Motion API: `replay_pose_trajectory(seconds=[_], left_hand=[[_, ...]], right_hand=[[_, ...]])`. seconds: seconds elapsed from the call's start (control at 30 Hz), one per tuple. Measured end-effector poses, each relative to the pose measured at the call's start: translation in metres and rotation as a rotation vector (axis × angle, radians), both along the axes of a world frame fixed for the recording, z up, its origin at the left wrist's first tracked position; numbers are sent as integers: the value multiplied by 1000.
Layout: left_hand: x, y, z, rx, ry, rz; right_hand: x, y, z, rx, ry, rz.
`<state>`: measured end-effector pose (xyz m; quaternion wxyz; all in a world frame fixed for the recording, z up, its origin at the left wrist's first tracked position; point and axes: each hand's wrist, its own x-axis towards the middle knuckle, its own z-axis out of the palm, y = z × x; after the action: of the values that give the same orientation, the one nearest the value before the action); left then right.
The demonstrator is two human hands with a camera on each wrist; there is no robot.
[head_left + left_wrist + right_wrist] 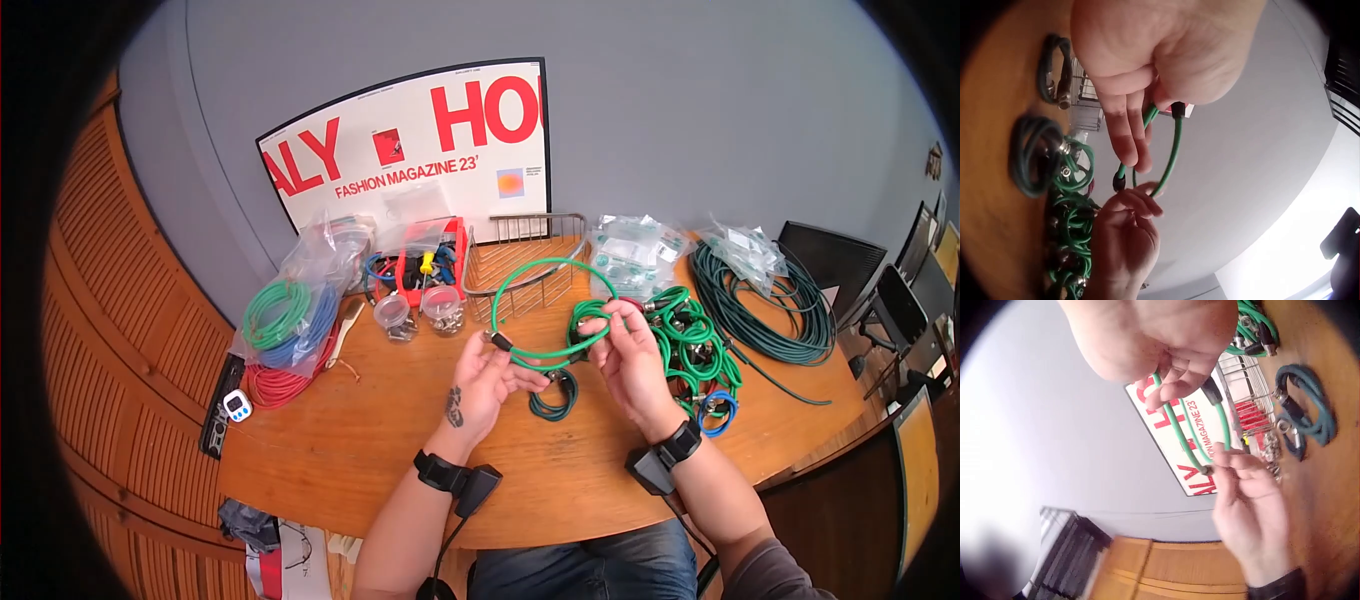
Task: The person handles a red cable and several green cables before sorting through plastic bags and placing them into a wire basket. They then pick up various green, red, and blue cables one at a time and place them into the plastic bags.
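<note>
Green cable (552, 354), looped, up over table (330, 450). Pinched near black end (501, 342) by left hand (483, 385), on opposite side by right hand (635, 365). Likely trouble: springing open or twisting into kinks, from probable stiffness under too light or uneven pinch. Possible too: snagging on pile (680, 350) just beside right hand if lowered that way, or nudging dark coil (571, 395) below if dropped.

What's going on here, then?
A person at a wooden table is handling a green cable. The left hand holds it near a dark connector, and the right hand grips the other side. It's bent into a loop, held up off the table. More green cables lie heaped to the right.
</note>
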<state>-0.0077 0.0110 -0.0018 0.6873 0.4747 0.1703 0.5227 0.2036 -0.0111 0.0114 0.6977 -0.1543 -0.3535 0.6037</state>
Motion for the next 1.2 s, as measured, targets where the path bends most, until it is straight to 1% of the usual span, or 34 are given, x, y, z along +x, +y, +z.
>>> replay_pose_trajectory(seconds=[0.07, 0.1, 0.13, 0.2, 0.33, 0.4, 0.43, 0.5, 0.53, 0.6, 0.63, 0.67, 0.7, 0.73, 0.77, 0.8, 0.83, 0.9, 0.93, 0.97, 1.0, 1.03, 1.07, 1.1, 1.13, 1.17, 1.2], left_hand=[[8, -3, -3, -25, -31, 9], [10, -4, -3, -50, -62, 19], [8, -3, -3, -50, -62, 20], [4, -2, -3, -43, -115, -14], [3, -2, -5, -56, -157, -51], [6, -5, -1, -72, -106, -78], [8, -7, 2, -72, -106, -79], [10, -11, 11, -115, -32, 55], [8, -10, 11, -114, -33, 58], [5, -7, 10, -122, -140, 29], [6, -5, 6, -122, -140, 27], [7, -3, 0, -117, -22, 102], [7, 0, -5, -110, 95, 176], [7, 4, -8, -109, 95, 175], [4, 7, -10, -88, 118, 272], [1, 10, -12, -66, 141, 371], [-4, 13, -12, -66, 141, 373], [-16, 20, -11, 56, 104, 637], [-20, 24, -11, 56, 104, 638], [-25, 26, -11, 86, 146, 721], [-27, 28, -11, 116, 188, 804], [-26, 29, -10, 119, 182, 825], [-26, 29, -11, 119, 182, 825], [-26, 28, -11, 134, 216, 802], [-25, 28, -11, 150, 249, 778], [-24, 27, -11, 149, 250, 776], [-22, 25, -9, 178, 293, 723]], right_hand=[[-5, -4, -2, 42, -533, -181], [-11, -6, -4, 73, -658, -255], [-16, -7, -7, 153, -722, -324], [-22, -12, -4, 95, -701, -296], [-28, -9, -14, 36, -697, -260], [-27, -6, -20, 20, -545, -152], [-26, -5, -20, 20, -545, -153], [-20, -4, -18, 57, -609, -309], [-19, -3, -17, 59, -610, -308], [-16, -4, -13, 85, -713, -425], [-17, -4, -12, 79, -730, -454], [-15, -4, -12, 78, -729, -457], [-14, -3, -12, 134, -808, -489], [-13, -1, -12, 191, -887, -520], [-11, 0, -11, 192, -887, -519], [-6, 1, -9, 247, -931, -612], [-2, 3, -7, 302, -974, -704], [6, 3, -1, 221, -890, -748], [8, 4, 2, 176, -828, -780], [11, 10, -1, 197, -705, -749], [12, 13, -3, 197, -704, -747], [13, 15, -4, 153, -599, -693], [15, 16, -4, 107, -495, -638], [18, 14, -5, 35, -524, -534], [18, 14, -6, 34, -524, -535], [15, 13, -6, 26, -508, -476], [14, 13, -6, 18, -491, -417]])
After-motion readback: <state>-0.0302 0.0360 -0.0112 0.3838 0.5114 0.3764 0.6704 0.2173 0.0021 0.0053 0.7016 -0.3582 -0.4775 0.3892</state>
